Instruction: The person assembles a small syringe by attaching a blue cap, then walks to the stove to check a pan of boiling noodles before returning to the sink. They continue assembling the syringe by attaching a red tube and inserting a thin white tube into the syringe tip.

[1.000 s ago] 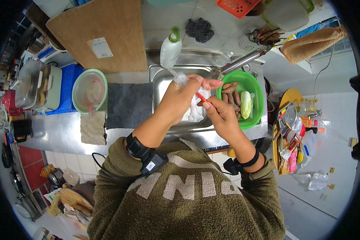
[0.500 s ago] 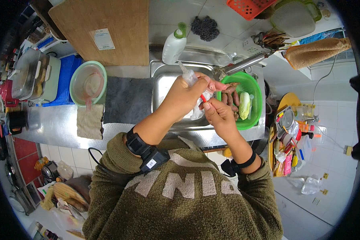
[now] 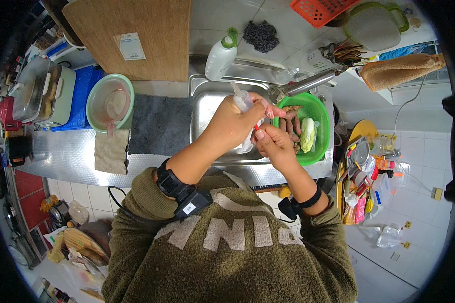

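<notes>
Over the stainless steel sink basin (image 3: 207, 108), both hands meet just in front of the person's olive-green sweater. The left hand (image 3: 232, 123) has its grip wrapped shut around a small clear plastic squeeze bottle (image 3: 242, 101), whose pointed nozzle sticks up and away past the knuckles; the fingers curl fully round the bottle's body, with the fingertips (image 3: 273, 110) showing on its far side. The right hand (image 3: 273, 144) sits just beside it, touching the left, with its grip pinched together on a tiny red piece (image 3: 256, 128) at the bottle's lower end; what that piece is cannot be told. Each wrist wears a black band.

Just right of the hands, touching the sink's edge, stands a bright green plastic colander (image 3: 318, 108) holding brown root vegetables and one pale green vegetable. On the steel counter (image 3: 60, 156) to the left lie a beige folded cloth (image 3: 111, 151) and a dark grey mat (image 3: 159, 123), with a pale green round bowl (image 3: 93, 103) beyond the cloth. Farther back, a white dish-soap bottle with a green cap (image 3: 220, 55) stands behind the sink, a dark scouring pad (image 3: 261, 35) near it, and a large wooden cutting board (image 3: 136, 35) leans at the back.
</notes>
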Demonstrator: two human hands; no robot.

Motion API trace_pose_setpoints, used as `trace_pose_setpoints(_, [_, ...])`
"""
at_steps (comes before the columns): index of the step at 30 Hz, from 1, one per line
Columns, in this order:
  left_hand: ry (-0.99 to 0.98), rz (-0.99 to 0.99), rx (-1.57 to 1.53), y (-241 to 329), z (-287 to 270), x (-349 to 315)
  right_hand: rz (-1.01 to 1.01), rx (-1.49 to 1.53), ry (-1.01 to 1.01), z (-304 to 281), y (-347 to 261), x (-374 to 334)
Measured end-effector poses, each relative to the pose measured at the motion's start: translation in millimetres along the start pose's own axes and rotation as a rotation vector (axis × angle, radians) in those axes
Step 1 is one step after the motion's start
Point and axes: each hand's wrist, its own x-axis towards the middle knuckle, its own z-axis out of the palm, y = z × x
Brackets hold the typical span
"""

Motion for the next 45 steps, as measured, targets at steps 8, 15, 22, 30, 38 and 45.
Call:
trace_pose_setpoints(8, [-0.011,-0.004,-0.019,3.5,1.4,0.0,-0.055,0.011,0.045,0.9,-1.3,2.3])
trace_pose_setpoints(15, [0.011,-0.012,0.013,4.9,-3.1,0.7,-0.049,0.015,0.044,0.5,-7.1,3.6])
trace_pose_setpoints(22, [0.008,0.013,0.009,7.7,-5.6,-0.3,-0.235,-0.481,0.117,0.9,-22.3,5.0])
trace_pose_setpoints(30, [0.015,-0.034,-0.084,2.6,-8.1,2.3,-0.123,-0.285,0.159,6.8,-23.3,4.1])
trace_pose_setpoints(38, [0.06,-0.182,-0.425,-6.2,-19.4,6.2,-0.293,-0.964,0.282,11.5,-46.3,-8.7])
trace_pose_setpoints(45, [0.031,-0.195,-0.458,0.5,-12.3,8.7,-0.107,-0.375,0.104,8.0,-39.6,-13.5])
